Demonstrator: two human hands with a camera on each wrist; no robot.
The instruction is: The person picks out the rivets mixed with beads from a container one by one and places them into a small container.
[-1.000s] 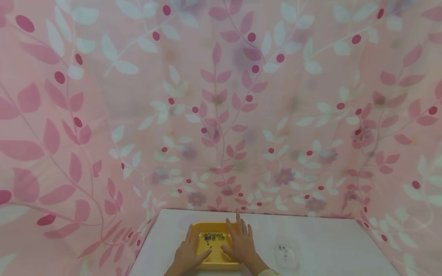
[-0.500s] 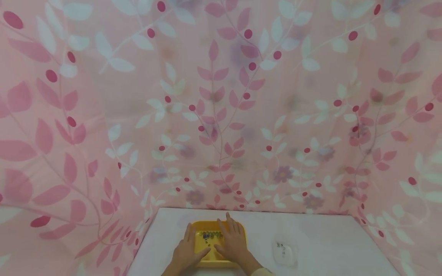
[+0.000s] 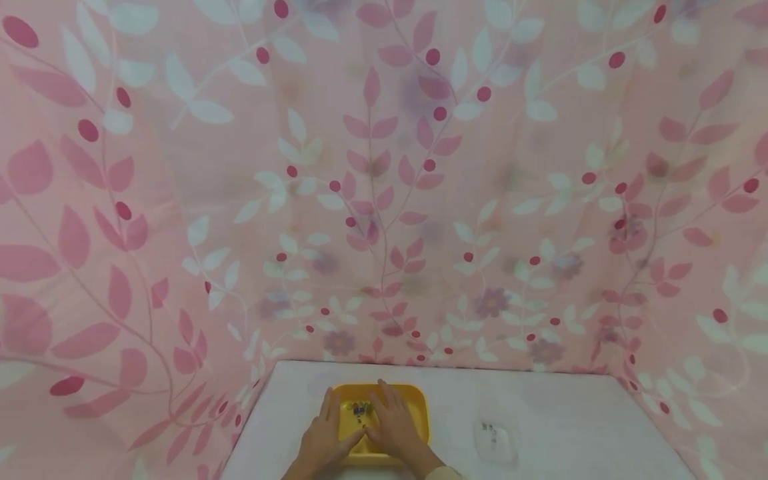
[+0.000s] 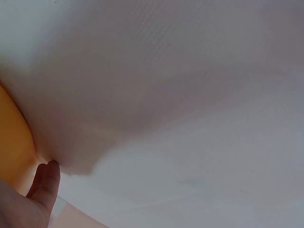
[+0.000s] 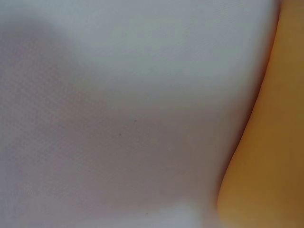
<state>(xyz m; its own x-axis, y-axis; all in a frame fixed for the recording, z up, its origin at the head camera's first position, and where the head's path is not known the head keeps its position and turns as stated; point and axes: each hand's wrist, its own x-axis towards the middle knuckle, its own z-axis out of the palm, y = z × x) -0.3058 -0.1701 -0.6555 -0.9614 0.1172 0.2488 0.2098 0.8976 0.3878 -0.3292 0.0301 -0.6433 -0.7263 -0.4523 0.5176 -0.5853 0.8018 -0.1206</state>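
A shallow yellow tray (image 3: 423, 408) sits on the white table. Inside it lie several small shiny green and blue pieces like marbles or beads (image 3: 359, 409), mostly in a cluster toward the back. My left hand (image 3: 321, 435) is at the tray's left side, fingers extended along the wall and thumb reaching inward. Over the middle of the tray, my right hand (image 3: 393, 425) has its fingers stretched forward and its thumb near the left thumb. It covers some of the pieces. The left wrist view shows part of the left hand (image 4: 39, 199) beside the tray wall (image 4: 12, 137).
To the right of the tray, a small clear container (image 3: 497, 443) with a few tiny dark bits stands on the white table (image 3: 564, 420). Floral pink cloth (image 3: 384, 200) hangs behind the table and at both sides.
My right hand has moved left across the tray, from its right side to the middle, and now hides more of the small pieces. My left hand has stayed about where it was.
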